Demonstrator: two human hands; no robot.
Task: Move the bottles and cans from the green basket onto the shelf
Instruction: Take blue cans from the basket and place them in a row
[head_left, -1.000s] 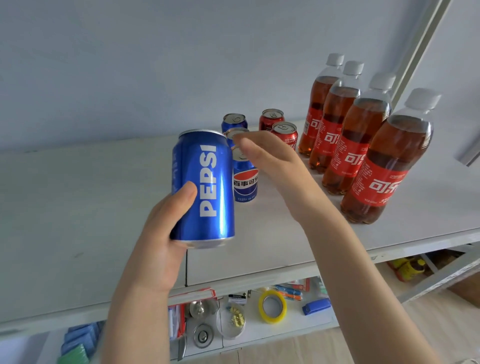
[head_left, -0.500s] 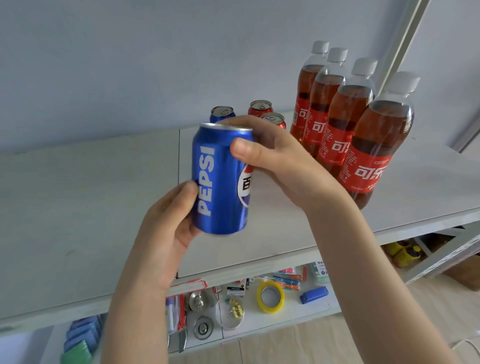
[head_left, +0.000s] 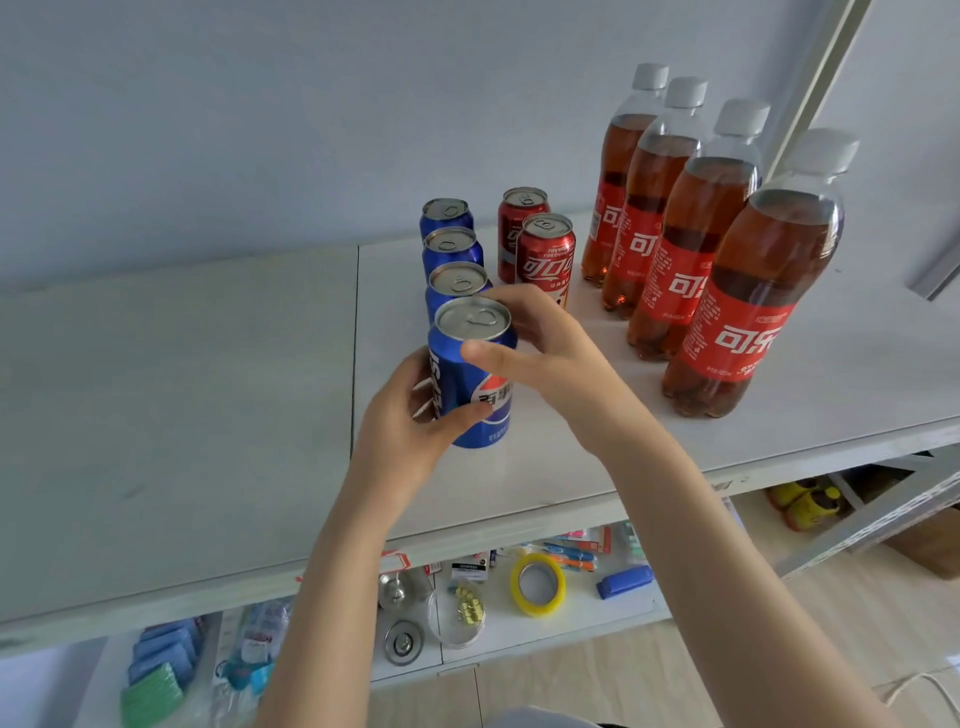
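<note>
A blue Pepsi can (head_left: 470, 364) stands upright on the white shelf (head_left: 582, 467), at the front of a row of three other blue cans (head_left: 451, 247). My left hand (head_left: 410, 431) grips its lower body from the left. My right hand (head_left: 550, 348) curls round its upper part from the right, thumb across the front. Two red Coca-Cola cans (head_left: 545, 254) stand just behind my right hand. To the right, several cola bottles (head_left: 748, 291) with red labels and white caps form a diagonal row. The green basket is not in view.
The left half of the shelf top (head_left: 171, 405) holds nothing. A lower shelf (head_left: 571, 618) carries a yellow tape roll (head_left: 537, 584), a blue stapler (head_left: 623, 581), metal parts and packets. A slanted metal upright (head_left: 810, 93) rises at the right behind the bottles.
The can was held up in the air by my left hand; my right hand joined it, and both brought it down onto the shelf at the front of the blue row.
</note>
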